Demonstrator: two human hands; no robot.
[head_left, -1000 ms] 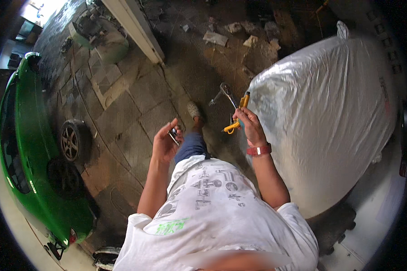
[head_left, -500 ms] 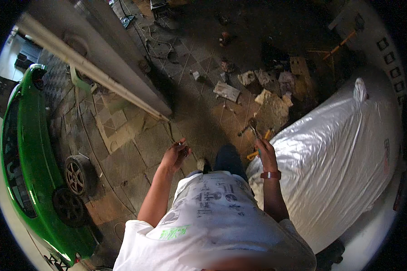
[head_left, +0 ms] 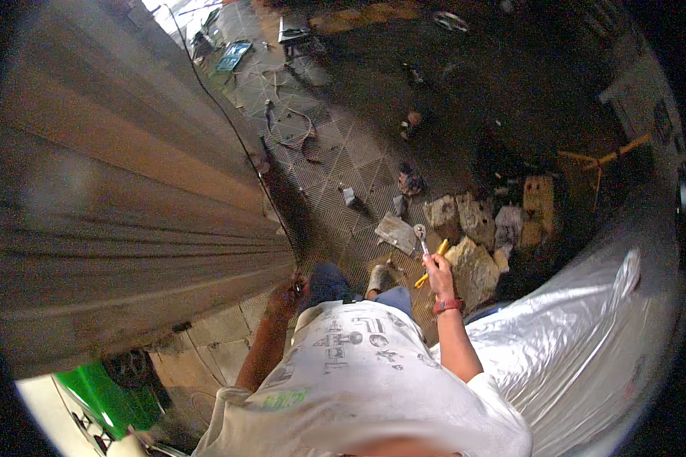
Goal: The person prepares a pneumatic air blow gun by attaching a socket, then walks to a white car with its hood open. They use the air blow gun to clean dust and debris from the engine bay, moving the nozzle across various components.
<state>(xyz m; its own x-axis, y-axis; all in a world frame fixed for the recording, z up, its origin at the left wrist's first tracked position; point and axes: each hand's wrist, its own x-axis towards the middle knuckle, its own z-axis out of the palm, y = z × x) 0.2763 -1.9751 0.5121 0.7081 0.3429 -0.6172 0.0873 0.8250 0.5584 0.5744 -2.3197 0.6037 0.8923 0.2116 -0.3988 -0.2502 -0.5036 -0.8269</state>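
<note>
My right hand (head_left: 437, 268) is raised in front of me and grips a metal wrench (head_left: 421, 236) together with a yellow-handled tool (head_left: 432, 263). A red band sits on that wrist. My left hand (head_left: 288, 293) hangs lower by my hip, closed around a small dark object that I cannot make out. It is close to the lower edge of a ribbed roll-up shutter (head_left: 122, 206). I wear a white printed shirt and blue trousers, and one shoe (head_left: 376, 277) shows on the paved floor.
A car under a silver cover (head_left: 587, 343) fills the right side. A green car (head_left: 99, 396) is at the lower left. Flattened cardboard pieces (head_left: 472, 244), scraps and cables lie on the tiled floor ahead. A yellow stand (head_left: 602, 160) is at the far right.
The view has swung forward and the shutter now fills the left side. The green car has slid to the lower left corner. My right hand still holds the tools, raised a little higher.
</note>
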